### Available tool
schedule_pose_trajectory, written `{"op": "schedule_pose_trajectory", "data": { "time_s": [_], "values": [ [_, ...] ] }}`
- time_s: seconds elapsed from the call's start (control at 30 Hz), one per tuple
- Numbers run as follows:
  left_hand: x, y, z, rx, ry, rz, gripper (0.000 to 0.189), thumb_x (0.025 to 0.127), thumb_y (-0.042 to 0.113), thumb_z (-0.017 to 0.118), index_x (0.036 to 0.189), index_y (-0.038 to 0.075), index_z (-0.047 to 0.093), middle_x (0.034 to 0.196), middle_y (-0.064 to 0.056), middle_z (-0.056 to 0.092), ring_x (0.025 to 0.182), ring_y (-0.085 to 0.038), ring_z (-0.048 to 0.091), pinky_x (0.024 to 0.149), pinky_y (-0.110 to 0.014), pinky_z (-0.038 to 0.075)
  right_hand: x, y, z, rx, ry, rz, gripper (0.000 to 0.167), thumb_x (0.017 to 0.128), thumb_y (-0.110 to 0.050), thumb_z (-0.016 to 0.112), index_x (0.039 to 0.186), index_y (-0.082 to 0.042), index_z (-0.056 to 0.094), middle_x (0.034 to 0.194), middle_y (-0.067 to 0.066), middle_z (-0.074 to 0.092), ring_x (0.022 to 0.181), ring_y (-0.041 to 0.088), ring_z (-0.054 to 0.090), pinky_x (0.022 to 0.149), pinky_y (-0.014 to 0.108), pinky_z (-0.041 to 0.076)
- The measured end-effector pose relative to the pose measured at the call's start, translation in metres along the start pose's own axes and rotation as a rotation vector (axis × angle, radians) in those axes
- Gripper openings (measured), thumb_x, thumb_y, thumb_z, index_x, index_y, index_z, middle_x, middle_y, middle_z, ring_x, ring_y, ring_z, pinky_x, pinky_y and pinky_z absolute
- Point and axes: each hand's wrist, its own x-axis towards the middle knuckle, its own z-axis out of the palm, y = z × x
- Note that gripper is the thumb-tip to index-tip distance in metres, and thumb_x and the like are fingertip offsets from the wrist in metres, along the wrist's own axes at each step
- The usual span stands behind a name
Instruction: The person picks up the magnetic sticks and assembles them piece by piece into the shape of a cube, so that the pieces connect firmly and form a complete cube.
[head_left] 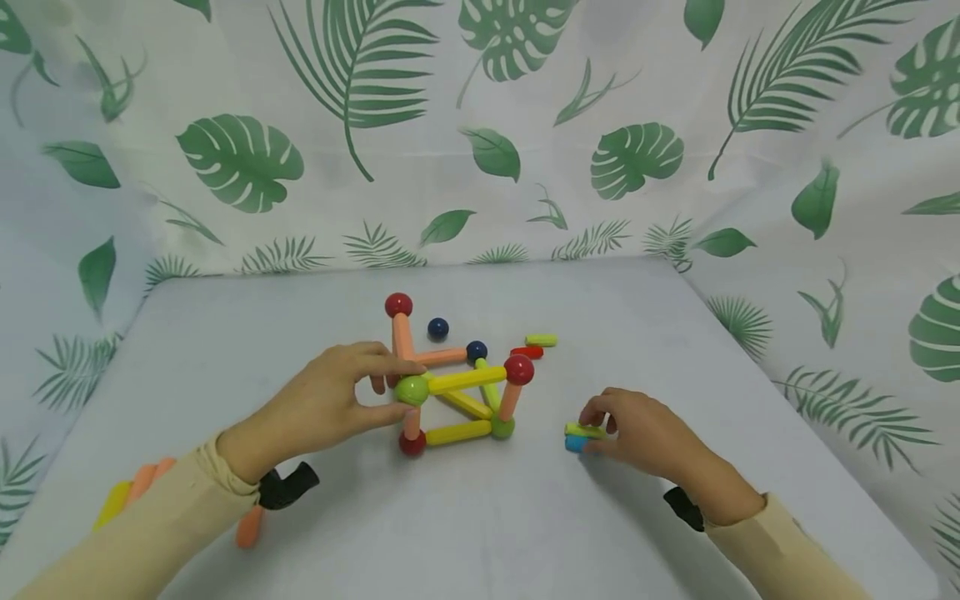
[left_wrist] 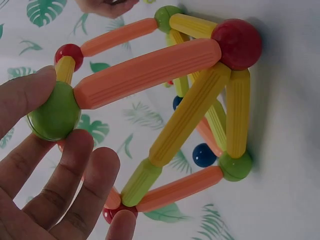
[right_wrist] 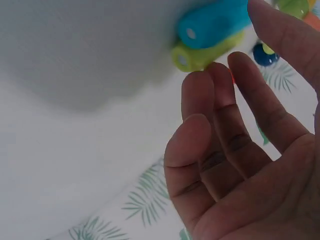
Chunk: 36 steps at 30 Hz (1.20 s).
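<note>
In the head view my left hand (head_left: 333, 387) pinches a lime green ball (head_left: 412, 390) between thumb and fingers. This ball is an upper corner of a frame built of balls and ribbed sticks; a yellow stick (head_left: 468, 378) runs from it to a red ball (head_left: 519, 369). The left wrist view shows an orange stick (left_wrist: 150, 72) joining the green ball to another red ball (left_wrist: 237, 44). To the right, my right hand (head_left: 648, 429) has curled fingers and thumb on either side of a lime green stick (head_left: 585, 431) and a blue stick (head_left: 577, 444), lying side by side.
Behind the frame lies a loose dark blue ball (head_left: 438, 328). A short red stick (head_left: 528, 352) and a short lime green stick (head_left: 541, 340) lie at its right. Near the left forearm are an orange stick (head_left: 250, 527) and a yellow piece (head_left: 112, 505). Leaf-patterned cloth (head_left: 465, 208) surrounds the table.
</note>
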Motion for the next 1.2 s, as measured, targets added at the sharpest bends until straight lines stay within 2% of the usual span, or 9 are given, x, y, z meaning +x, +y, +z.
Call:
{"op": "schedule_pose_trajectory", "data": {
  "time_s": [0.2, 0.4, 0.5, 0.6, 0.77, 1.03, 1.13, 1.2],
  "values": [
    [-0.001, -0.001, 0.000, 0.014, -0.009, 0.008, 0.048, 0.085, 0.030, 0.084, 0.131, 0.025, 0.070, 0.089, 0.013, 0.059, 0.086, -0.010, 0.054, 0.071, -0.032, 0.047, -0.005, -0.008, 0.013, -0.088, 0.028, -0.029, 0.017, 0.079, -0.024, 0.088, 0.086, -0.021, 0.073, 0.091, -0.011, 0.058, 0.072, 0.007, 0.053, 0.063, 0.027, 0.048],
    [-0.005, -0.002, -0.001, 0.026, -0.007, 0.025, 0.052, 0.085, 0.029, 0.084, 0.134, 0.024, 0.068, 0.090, 0.013, 0.061, 0.086, -0.010, 0.054, 0.071, -0.032, 0.047, -0.006, -0.021, 0.022, -0.195, 0.065, -0.088, 0.018, 0.076, -0.025, 0.091, 0.085, -0.019, 0.077, 0.090, -0.009, 0.051, 0.068, 0.004, 0.051, 0.062, 0.023, 0.048],
    [-0.007, -0.003, -0.002, 0.012, -0.002, 0.033, 0.060, 0.084, 0.028, 0.085, 0.139, 0.023, 0.063, 0.094, 0.014, 0.061, 0.088, -0.010, 0.056, 0.073, -0.032, 0.048, -0.007, -0.024, 0.023, -0.235, 0.080, -0.090, 0.020, 0.075, -0.026, 0.092, 0.085, -0.019, 0.076, 0.085, -0.009, 0.050, 0.066, 0.004, 0.049, 0.061, 0.023, 0.047],
    [-0.008, -0.005, -0.004, -0.013, -0.001, 0.052, 0.059, 0.085, 0.025, 0.085, 0.140, 0.021, 0.062, 0.097, 0.014, 0.063, 0.090, -0.010, 0.057, 0.075, -0.033, 0.049, -0.008, -0.026, 0.023, -0.238, 0.063, -0.066, 0.019, 0.076, -0.024, 0.091, 0.085, -0.019, 0.075, 0.080, -0.011, 0.051, 0.066, 0.005, 0.048, 0.061, 0.024, 0.047],
    [-0.008, -0.008, -0.003, -0.052, -0.014, 0.072, 0.047, 0.089, 0.025, 0.081, 0.134, 0.020, 0.067, 0.098, 0.016, 0.063, 0.092, -0.010, 0.058, 0.077, -0.033, 0.049, -0.010, -0.035, 0.027, -0.211, 0.015, -0.077, 0.017, 0.078, -0.024, 0.088, 0.083, -0.019, 0.073, 0.072, -0.013, 0.050, 0.065, 0.005, 0.047, 0.060, 0.024, 0.044],
    [-0.004, -0.011, -0.002, -0.087, 0.008, 0.097, 0.042, 0.091, 0.023, 0.078, 0.132, 0.022, 0.069, 0.099, 0.017, 0.063, 0.092, -0.010, 0.059, 0.078, -0.034, 0.050, -0.007, -0.055, 0.035, -0.188, -0.049, -0.111, 0.017, 0.078, -0.025, 0.087, 0.084, -0.018, 0.073, 0.067, -0.014, 0.049, 0.062, 0.006, 0.046, 0.058, 0.025, 0.043],
    [-0.004, -0.011, -0.003, -0.089, 0.000, 0.083, 0.043, 0.091, 0.023, 0.079, 0.133, 0.023, 0.069, 0.096, 0.016, 0.063, 0.090, -0.009, 0.058, 0.078, -0.034, 0.050, -0.005, -0.060, 0.037, -0.105, -0.068, -0.134, 0.014, 0.082, -0.027, 0.084, 0.088, -0.021, 0.073, 0.065, -0.016, 0.051, 0.062, 0.005, 0.048, 0.058, 0.025, 0.044],
    [-0.004, -0.011, -0.003, -0.086, 0.000, 0.069, 0.044, 0.090, 0.024, 0.079, 0.133, 0.024, 0.069, 0.094, 0.016, 0.062, 0.089, -0.009, 0.058, 0.077, -0.035, 0.050, -0.001, -0.067, 0.038, 0.039, -0.074, -0.162, 0.013, 0.086, -0.026, 0.081, 0.093, -0.021, 0.071, 0.069, -0.017, 0.056, 0.064, 0.005, 0.053, 0.059, 0.025, 0.048]
  ]
}}
